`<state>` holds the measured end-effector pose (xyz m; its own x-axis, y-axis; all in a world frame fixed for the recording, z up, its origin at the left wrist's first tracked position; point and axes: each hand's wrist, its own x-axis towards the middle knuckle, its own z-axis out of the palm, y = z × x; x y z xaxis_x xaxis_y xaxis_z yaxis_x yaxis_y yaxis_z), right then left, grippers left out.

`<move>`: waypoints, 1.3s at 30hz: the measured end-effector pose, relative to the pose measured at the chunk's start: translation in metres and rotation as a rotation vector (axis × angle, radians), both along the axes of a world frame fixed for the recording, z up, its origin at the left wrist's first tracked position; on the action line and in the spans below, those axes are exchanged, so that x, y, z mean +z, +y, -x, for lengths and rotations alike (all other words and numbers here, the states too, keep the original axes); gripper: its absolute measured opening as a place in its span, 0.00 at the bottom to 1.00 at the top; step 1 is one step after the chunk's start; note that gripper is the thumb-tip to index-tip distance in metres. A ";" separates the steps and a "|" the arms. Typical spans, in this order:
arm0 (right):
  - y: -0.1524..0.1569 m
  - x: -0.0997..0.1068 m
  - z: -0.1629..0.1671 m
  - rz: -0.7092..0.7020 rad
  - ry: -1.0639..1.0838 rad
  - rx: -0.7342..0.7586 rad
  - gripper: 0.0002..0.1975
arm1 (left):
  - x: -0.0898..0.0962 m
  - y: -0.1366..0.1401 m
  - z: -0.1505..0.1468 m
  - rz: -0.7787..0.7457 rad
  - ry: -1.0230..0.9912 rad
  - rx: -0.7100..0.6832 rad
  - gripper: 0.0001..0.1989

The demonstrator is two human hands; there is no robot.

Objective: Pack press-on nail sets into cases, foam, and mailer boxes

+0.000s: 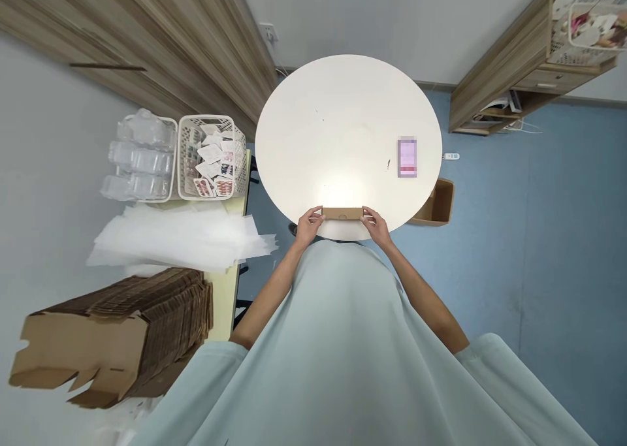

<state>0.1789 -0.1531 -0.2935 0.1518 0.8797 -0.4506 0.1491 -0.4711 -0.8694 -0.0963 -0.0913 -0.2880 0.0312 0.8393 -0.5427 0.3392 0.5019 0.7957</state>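
A small brown cardboard box (342, 213) is at the near edge of the round white table (337, 119), its long side facing me. At its left end, my left hand (309, 224) grips it between thumb and fingers. The opposite end is pinched the same way by my right hand (375, 224). The box looks closed, with a rounded notch along its near side. Whether it rests on the tabletop or is held just above, I cannot tell.
A phone (407, 157) lies on the table's right side. On the left side table are a basket of clear plastic trays (142, 155), a basket of small packets (211, 159), white sheets (176, 237) and stacked flat cartons (122, 335). An open cardboard box (443, 201) stands on the floor.
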 end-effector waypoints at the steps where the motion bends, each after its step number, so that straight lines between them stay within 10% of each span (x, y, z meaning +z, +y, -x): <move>1: -0.001 -0.001 0.001 0.003 0.000 -0.007 0.33 | 0.000 0.000 -0.001 0.004 0.004 0.010 0.25; 26: -0.023 0.002 -0.045 0.074 -0.091 -0.098 0.24 | 0.026 -0.056 -0.064 0.143 0.086 -0.015 0.13; 39: -0.090 0.059 -0.120 0.054 0.064 -0.271 0.33 | 0.039 -0.138 -0.143 -0.040 0.064 0.209 0.14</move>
<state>0.2990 -0.2433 -0.2349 0.3483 0.7855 -0.5115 -0.0427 -0.5319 -0.8457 0.0464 -0.2291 -0.2494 -0.1791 0.8450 -0.5039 0.2820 0.5348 0.7965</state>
